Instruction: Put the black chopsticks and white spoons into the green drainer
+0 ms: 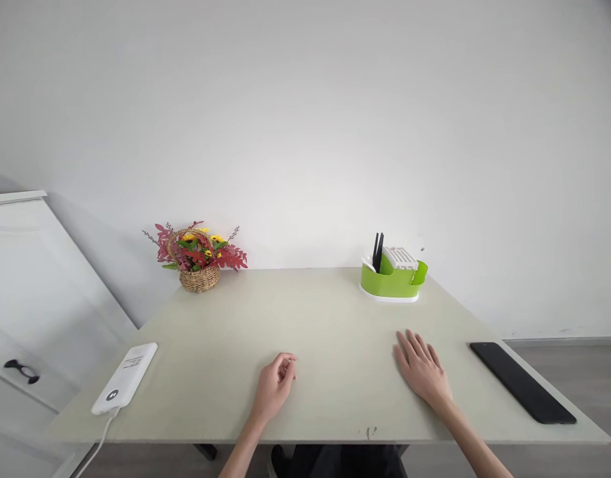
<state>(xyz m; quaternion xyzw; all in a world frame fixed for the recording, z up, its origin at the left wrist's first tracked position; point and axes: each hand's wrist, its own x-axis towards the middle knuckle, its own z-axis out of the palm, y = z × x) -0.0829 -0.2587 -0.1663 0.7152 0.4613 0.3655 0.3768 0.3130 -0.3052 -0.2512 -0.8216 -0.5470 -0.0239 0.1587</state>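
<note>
My left hand (277,384) rests on its side on the pale table (325,318), near the middle of the front half. Its fingers are curled in, and the inside of the curl is partly hidden, so anything small in it cannot be made out. To the right, my right hand (422,367) lies flat, palm down, with the fingers somewhat spread and nothing held. Beyond it stands a green utensil holder (390,284) on a white base. Black chopsticks (378,253), a white spoon (368,263) and a white slotted piece (399,258) sit in the holder.
A wicker basket (200,279) of red and yellow artificial flowers (200,251) stands at the back left. A white power bank (125,378) with a cable (104,435) lies at the left edge. By the right edge lies a long black flat object (522,382). A white cabinet (41,299) adjoins the left side.
</note>
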